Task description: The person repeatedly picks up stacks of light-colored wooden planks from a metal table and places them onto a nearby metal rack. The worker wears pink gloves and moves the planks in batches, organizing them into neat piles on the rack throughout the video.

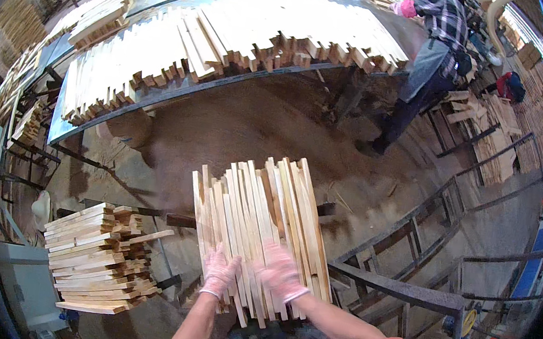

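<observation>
A stack of long, pale wooden strips (247,200) lies in front of me, its strips side by side and pointing away, with uneven ends. My left hand (221,273), in a thin pinkish glove, rests on the near left part of the stack, fingers stretched out along the strips. Over the middle of the same strips is my right hand (282,276), gloved alike. Motion smears its fingers, so I cannot tell whether they grip a strip. Some strips stick out nearer to me than others.
To the left stands a neat pile of shorter wood pieces (87,259). A long metal-edged table (179,94) covered with wooden strips runs across the back. Dark metal frames (399,287) stand at the right. Beyond, a person in a plaid shirt (442,21) works by the table.
</observation>
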`<action>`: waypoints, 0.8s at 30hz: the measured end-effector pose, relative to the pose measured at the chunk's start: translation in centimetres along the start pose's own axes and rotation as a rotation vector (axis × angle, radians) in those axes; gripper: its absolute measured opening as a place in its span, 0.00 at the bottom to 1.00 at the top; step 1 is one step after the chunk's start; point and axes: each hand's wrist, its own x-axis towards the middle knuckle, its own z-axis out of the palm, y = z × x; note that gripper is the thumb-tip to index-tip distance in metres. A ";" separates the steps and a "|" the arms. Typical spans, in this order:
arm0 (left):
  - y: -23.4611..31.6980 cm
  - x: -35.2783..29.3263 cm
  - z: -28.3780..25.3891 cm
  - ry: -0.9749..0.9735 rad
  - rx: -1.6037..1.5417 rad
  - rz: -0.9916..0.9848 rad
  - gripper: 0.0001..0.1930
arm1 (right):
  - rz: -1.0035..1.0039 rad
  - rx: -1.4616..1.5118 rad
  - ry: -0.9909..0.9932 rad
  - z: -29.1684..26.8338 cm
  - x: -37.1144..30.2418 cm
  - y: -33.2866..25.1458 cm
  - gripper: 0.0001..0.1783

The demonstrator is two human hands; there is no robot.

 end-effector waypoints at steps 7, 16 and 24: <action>2.7 0.2 -1.9 -0.017 0.143 -0.011 0.56 | 0.630 -0.277 0.149 -4.2 2.6 15.2 0.42; 3.6 -2.2 0.7 -0.116 -1.194 -0.307 0.53 | 0.807 -0.274 0.076 -2.3 5.2 18.1 0.47; 5.5 -3.8 -2.8 -0.004 -1.143 -0.175 0.52 | 0.713 -0.091 0.148 -3.3 4.8 17.5 0.49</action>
